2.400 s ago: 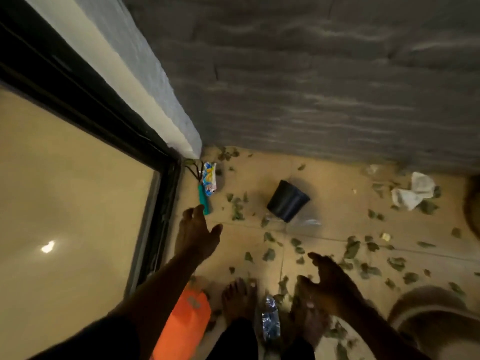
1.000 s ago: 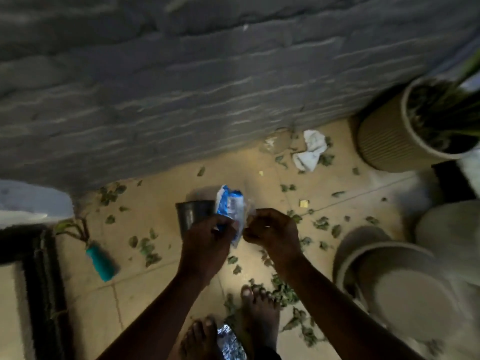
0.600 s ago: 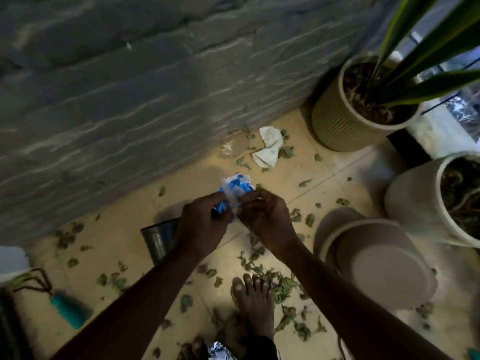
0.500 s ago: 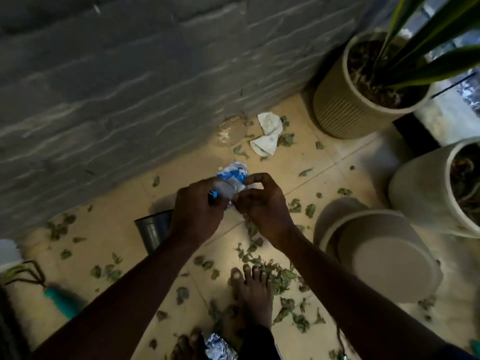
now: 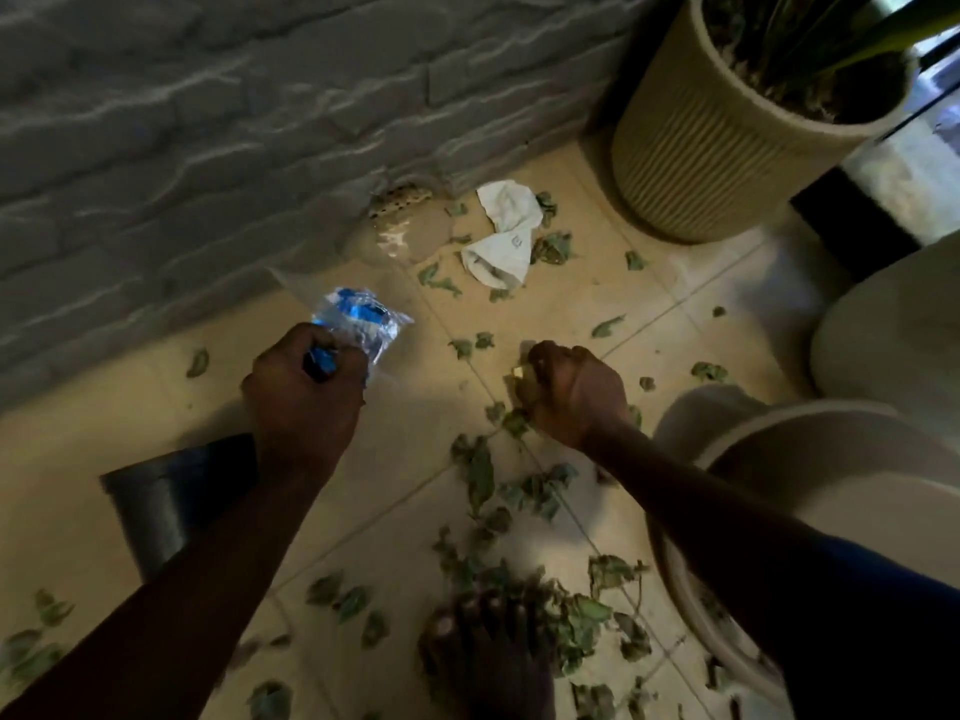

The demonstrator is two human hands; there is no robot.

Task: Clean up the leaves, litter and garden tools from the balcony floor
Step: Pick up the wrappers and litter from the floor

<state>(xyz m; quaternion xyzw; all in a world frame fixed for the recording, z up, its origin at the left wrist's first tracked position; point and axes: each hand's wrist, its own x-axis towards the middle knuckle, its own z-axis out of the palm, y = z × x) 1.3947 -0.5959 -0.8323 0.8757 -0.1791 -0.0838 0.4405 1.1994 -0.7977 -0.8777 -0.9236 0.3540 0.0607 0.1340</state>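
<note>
From the head view, the left hand (image 5: 306,392) is fisted around a crinkly blue wrapper (image 5: 358,324), light and easily crushed. The right hand (image 5: 571,392) is closed on a small scrap near the floor. Scattered leaves (image 5: 519,491) look limp, best pinched in bunches.

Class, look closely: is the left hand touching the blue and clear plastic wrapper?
Touching. The head view shows the left hand closed around the wrapper's lower end, with the rest sticking out above the fist.
</note>
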